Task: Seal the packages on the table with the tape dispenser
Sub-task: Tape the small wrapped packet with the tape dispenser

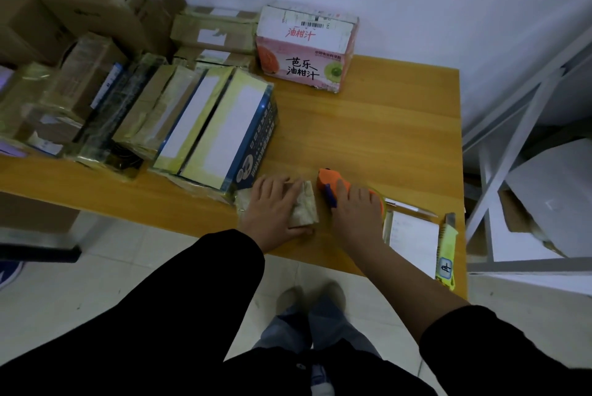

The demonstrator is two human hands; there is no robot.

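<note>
A small tan package (pixel 306 206) wrapped in shiny tape lies near the front edge of the wooden table (pixel 384 126). My left hand (pixel 274 211) rests flat on top of it, fingers spread, pressing it down. Just to its right lies the orange tape dispenser (pixel 331 182) with a blue part at its side. My right hand (pixel 354 208) lies over the dispenser's back half and grips it, its nose pointing away from me. Dispenser and package sit side by side, a narrow gap between them.
A row of taped parcels (pixel 224 129) leans together at the left. A pink juice carton (pixel 304 49) stands at the back. A notepad (pixel 413 235), a pen (pixel 410 207) and a yellow utility knife (pixel 447 248) lie at the front right. A metal shelf (pixel 525 139) stands to the right.
</note>
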